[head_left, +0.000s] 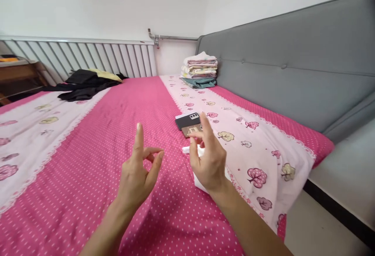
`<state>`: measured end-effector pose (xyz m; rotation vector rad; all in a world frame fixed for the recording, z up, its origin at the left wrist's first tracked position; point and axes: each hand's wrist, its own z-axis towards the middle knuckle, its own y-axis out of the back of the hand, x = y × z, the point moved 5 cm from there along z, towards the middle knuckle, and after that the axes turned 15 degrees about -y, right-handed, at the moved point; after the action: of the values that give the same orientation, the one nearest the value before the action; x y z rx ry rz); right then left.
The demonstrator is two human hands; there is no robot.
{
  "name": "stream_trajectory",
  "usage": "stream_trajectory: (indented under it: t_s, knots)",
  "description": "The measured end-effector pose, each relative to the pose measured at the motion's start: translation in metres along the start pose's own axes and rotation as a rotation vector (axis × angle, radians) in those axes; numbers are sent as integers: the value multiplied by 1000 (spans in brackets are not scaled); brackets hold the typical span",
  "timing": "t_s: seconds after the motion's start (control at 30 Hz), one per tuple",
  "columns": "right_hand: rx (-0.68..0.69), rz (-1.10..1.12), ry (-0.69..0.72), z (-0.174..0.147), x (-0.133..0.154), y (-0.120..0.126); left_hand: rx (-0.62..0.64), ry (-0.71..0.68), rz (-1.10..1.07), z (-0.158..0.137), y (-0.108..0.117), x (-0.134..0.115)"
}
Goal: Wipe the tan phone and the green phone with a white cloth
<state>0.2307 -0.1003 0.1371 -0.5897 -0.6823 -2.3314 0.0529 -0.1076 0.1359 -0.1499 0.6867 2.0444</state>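
My left hand (135, 176) is raised over the pink bedspread (152, 217), its index finger stretched up. Its thumb and other fingers reach inward with their tips close together, and nothing shows between them. My right hand (209, 160) is held in a like pose to the right, index finger up, thumb and bent fingers pointing left, also with nothing in it. Just beyond it lie a black phone (185, 121) with several camera lenses and a brown patterned flat item (190, 130). A white object (199, 184) lies under my right hand, mostly hidden; I cannot make out its kind.
Folded cloths (200, 68) are stacked by the grey padded headboard (281, 53). Dark clothes (84, 84) with a yellow piece lie at the far left. A white radiator (96, 59) and a pipe (175, 38) run along the back wall. The floor (313, 217) shows at right.
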Motion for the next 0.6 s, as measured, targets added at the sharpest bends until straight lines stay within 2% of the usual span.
stream_trajectory:
  t_s: [0.1, 0.2, 0.37, 0.6]
  knots:
    - [-155, -4, 102, -9, 32, 27, 14, -199, 214, 4, 21, -38]
    - [-174, -2, 109, -14, 43, 34, 24, -294, 292, 6, 31, -59]
    - [-166, -34, 110, -12, 39, 28, 30, -219, 288, 4, 34, -59]
    - [-183, -17, 73, -6, 29, 21, 107, -286, 381, 10, 27, -54]
